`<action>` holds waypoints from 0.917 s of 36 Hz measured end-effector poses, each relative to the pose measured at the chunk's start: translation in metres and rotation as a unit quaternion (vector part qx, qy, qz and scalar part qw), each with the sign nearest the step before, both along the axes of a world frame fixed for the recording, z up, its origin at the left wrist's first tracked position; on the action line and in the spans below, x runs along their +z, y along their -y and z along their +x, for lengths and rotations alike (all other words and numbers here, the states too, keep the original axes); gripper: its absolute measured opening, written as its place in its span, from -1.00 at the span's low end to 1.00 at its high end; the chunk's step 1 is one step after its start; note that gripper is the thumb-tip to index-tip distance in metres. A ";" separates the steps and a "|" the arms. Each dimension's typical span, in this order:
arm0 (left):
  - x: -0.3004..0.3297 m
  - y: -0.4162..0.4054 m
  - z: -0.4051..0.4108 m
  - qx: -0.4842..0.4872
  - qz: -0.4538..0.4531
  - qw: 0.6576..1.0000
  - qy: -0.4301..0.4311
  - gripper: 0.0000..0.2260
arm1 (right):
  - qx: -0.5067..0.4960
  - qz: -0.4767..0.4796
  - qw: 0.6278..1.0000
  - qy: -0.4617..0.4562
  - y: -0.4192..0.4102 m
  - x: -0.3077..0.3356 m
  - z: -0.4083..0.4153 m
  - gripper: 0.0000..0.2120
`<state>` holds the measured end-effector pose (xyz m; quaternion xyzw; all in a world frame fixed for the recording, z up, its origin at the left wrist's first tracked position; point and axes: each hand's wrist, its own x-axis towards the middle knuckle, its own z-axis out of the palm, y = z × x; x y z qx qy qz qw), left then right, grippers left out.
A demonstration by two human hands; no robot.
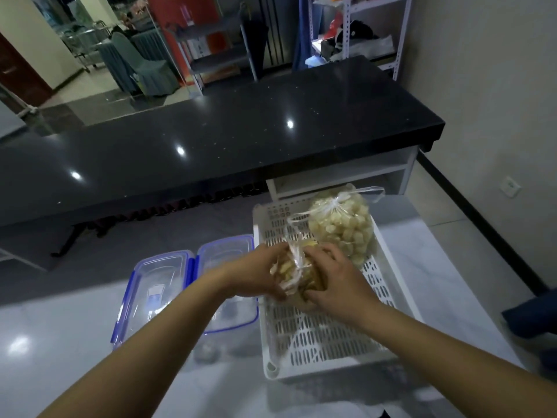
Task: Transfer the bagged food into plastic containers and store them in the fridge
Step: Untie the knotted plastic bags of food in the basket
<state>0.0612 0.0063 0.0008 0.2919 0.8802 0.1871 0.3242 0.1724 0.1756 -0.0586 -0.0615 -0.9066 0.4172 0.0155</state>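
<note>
While both hands grip the small knotted bag (297,274) of yellowish food over the left half of the white slotted tray (325,336), nothing has yet gone into a container. The left hand (256,274) holds the bag's left side with curled fingers; the right hand (337,280) cups its right side and underside. A second, fuller bag (340,226) of pale pieces lies at the tray's far right corner, its neck tied. Two clear containers with blue clips (156,294) and (227,254) sit on the pale surface (75,342) just left of the tray, lids apparently on, the nearer one partly hidden by the left forearm. The likely trouble is the knot: if the thin plastic tears while it is being worked open, pieces could drop through the tray's slots or scatter. The lids also seem to need unclipping before pouring.
</note>
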 end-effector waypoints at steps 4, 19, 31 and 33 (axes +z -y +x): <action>-0.005 0.004 0.022 -0.066 -0.066 0.990 -0.108 -0.13 | 0.000 -0.023 1.000 -0.005 -0.008 0.005 0.010 -0.34; -0.026 0.000 0.018 -0.043 0.025 0.991 -0.122 -0.20 | -0.002 -0.101 0.994 0.044 -0.019 0.004 0.006 -0.25; -0.039 0.017 0.085 0.002 0.147 0.983 -0.107 -0.21 | 0.055 -0.036 0.997 0.049 -0.031 0.031 0.065 -0.46; -0.045 0.021 0.101 -0.002 0.184 0.975 -0.124 -0.23 | 0.062 -0.008 0.998 0.032 -0.035 0.028 0.082 -0.47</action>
